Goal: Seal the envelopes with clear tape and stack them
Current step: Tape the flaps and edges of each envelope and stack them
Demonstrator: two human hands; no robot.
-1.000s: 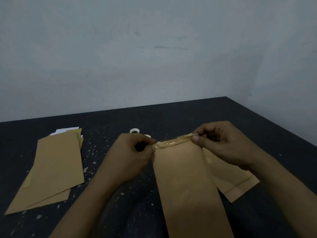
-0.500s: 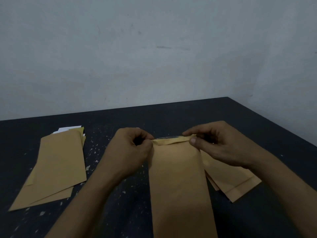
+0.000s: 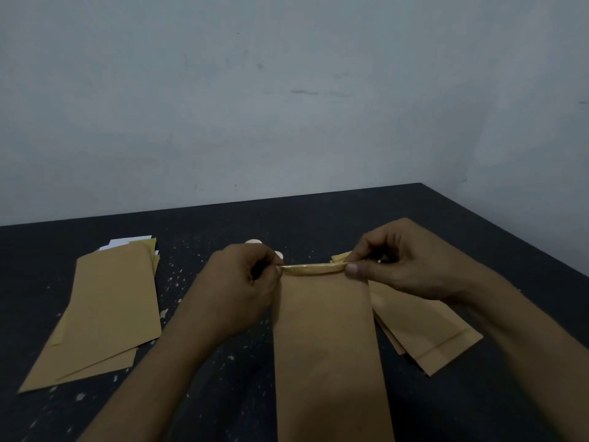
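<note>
Left hand [image 3: 236, 291] and right hand [image 3: 398, 260] each pinch one end of the far, folded edge of a brown envelope [image 3: 328, 346], apparently taped; its body extends toward the viewer, above the dark table [image 3: 478, 224], between two envelope stacks [image 3: 102, 307].

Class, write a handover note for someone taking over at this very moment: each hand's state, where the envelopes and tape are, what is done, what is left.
Left hand: fingers pinch the left end of the envelope's top edge.
Right hand: fingers pinch the right end of that edge.
The envelope sits mid-table between the left pile, white paper showing at its far end, and the right pile.
The tape roll is behind the left hand, partly hidden.
Done: a glossy tape strip lies along the top edge.
Left: press it down, stack this envelope, seal the rest. I cannot tell which pile is sealed.
</note>
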